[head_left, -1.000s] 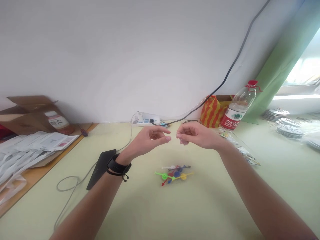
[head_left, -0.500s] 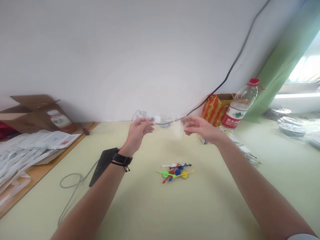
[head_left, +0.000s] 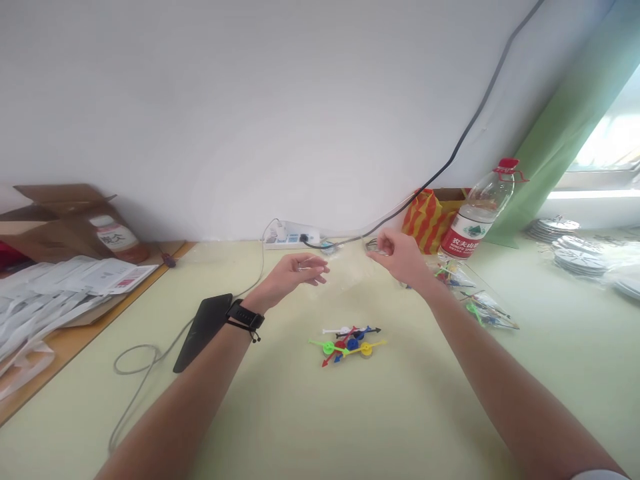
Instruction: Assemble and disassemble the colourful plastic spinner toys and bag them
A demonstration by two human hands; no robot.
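Note:
My left hand (head_left: 297, 275), fingers curled together, grips a clear plastic bag (head_left: 346, 268) whose outline is faint. On the other side of the bag, my right hand (head_left: 397, 257) pinches its edge between thumb and forefinger. Below both hands, several plastic arrow spinners lie in a loose cluster on the pale table (head_left: 320, 413). Among them are a green spinner (head_left: 329, 348), a yellow spinner (head_left: 367, 349), a blue spinner (head_left: 353, 344), and red, white and black ones.
A power strip (head_left: 295, 237) lies by the wall. Bagged spinners (head_left: 483, 310), a water bottle (head_left: 467, 227) and metal disc stacks (head_left: 580, 257) are at right. At left are a black tablet-like object (head_left: 203, 333), a cable, white packets (head_left: 75, 287), a cardboard box (head_left: 60, 230) and another bottle (head_left: 117, 239).
My left hand has moved slightly right and down, uncovering the power strip. My right hand has drawn its fingers into a tighter pinch. The spinners remain in their cluster.

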